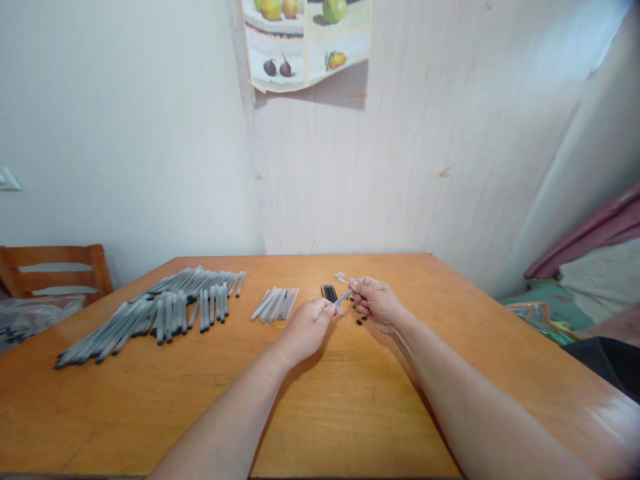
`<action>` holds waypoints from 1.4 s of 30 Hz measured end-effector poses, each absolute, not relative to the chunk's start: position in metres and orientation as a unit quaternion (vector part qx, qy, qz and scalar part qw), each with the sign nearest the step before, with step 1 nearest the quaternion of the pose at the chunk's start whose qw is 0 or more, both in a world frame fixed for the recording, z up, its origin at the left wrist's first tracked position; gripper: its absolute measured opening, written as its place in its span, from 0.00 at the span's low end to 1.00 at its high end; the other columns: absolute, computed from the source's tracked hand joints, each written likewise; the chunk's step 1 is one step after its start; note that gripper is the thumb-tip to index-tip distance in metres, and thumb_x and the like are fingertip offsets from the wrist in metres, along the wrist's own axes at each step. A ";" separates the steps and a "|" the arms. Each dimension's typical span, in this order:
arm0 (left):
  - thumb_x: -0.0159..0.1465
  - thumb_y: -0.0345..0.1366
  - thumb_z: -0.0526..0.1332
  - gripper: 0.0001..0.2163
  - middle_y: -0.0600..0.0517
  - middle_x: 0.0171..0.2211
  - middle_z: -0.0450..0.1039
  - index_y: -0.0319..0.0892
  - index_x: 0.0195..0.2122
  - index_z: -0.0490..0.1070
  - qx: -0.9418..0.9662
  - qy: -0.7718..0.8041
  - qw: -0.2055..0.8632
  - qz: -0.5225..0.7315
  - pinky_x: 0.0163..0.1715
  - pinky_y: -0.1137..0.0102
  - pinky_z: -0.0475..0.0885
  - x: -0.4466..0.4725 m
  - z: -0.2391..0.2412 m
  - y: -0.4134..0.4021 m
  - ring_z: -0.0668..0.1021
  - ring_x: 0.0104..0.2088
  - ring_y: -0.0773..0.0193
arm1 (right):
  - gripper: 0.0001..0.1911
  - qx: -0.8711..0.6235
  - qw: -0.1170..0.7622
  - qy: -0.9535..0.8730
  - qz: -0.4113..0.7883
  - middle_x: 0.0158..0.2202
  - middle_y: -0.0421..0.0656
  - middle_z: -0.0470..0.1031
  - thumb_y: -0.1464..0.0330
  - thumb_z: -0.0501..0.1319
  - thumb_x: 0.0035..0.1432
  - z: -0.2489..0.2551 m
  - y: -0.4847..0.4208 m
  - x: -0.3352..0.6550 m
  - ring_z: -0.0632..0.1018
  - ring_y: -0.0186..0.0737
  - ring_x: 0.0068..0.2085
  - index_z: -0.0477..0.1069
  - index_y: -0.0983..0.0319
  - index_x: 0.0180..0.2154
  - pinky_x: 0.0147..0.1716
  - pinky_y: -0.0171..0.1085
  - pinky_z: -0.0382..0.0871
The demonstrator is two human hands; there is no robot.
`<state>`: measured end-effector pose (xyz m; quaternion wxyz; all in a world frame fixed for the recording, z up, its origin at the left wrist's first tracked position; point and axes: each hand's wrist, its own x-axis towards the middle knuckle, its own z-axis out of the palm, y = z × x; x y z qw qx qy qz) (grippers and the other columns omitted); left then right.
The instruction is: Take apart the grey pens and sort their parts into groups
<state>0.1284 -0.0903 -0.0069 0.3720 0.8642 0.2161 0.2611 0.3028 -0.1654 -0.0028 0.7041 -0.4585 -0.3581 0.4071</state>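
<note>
My left hand pinches one end of a translucent pen barrel held slantwise above the table. At its other end, the closed fingers of my right hand meet the barrel; whether they grip a small part too is hidden. Just beyond my hands lies a bunch of thin black pen refills. Small black plugs are scattered beneath my right hand. Whitish pieces show behind its fingers, too small to make out. Left of my left hand, several translucent barrels lie side by side.
A large heap of translucent pens with black ends covers the table's left side. The wooden table reaches the wall, where a fruit picture hangs. A wooden chair stands left; a black container is beyond the right edge.
</note>
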 end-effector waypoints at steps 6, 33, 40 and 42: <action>0.66 0.45 0.53 0.15 0.50 0.33 0.76 0.40 0.36 0.75 0.814 0.236 0.461 0.264 0.37 0.69 0.64 0.127 -0.002 -0.096 0.74 0.36 0.61 | 0.20 -0.450 0.701 -0.369 0.412 0.19 0.33 0.64 0.58 0.71 0.47 -0.002 -0.166 0.305 0.54 0.23 0.17 0.63 0.61 0.25 0.14 0.28 0.44; 0.64 0.48 0.58 0.14 0.64 0.18 0.47 0.40 0.37 0.67 0.584 0.240 0.763 0.140 0.18 0.76 0.43 0.122 0.005 -0.100 0.48 0.15 0.77 | 0.21 -0.456 0.676 -0.410 0.408 0.19 0.33 0.64 0.56 0.70 0.48 -0.001 -0.168 0.310 0.55 0.23 0.16 0.63 0.61 0.26 0.14 0.28 0.45; 0.63 0.50 0.58 0.16 0.64 0.18 0.47 0.40 0.39 0.67 0.577 0.232 0.771 0.139 0.18 0.75 0.42 0.122 0.006 -0.104 0.47 0.15 0.76 | 0.20 -0.466 0.668 -0.424 0.396 0.19 0.34 0.65 0.55 0.69 0.50 0.000 -0.169 0.311 0.55 0.24 0.16 0.64 0.61 0.27 0.14 0.28 0.47; 0.64 0.52 0.57 0.17 0.64 0.19 0.47 0.41 0.40 0.67 0.601 0.241 0.747 0.153 0.18 0.75 0.42 0.123 0.005 -0.107 0.48 0.16 0.75 | 0.20 -0.471 0.668 -0.424 0.390 0.19 0.33 0.64 0.55 0.69 0.50 0.000 -0.169 0.312 0.56 0.24 0.16 0.64 0.61 0.27 0.14 0.28 0.46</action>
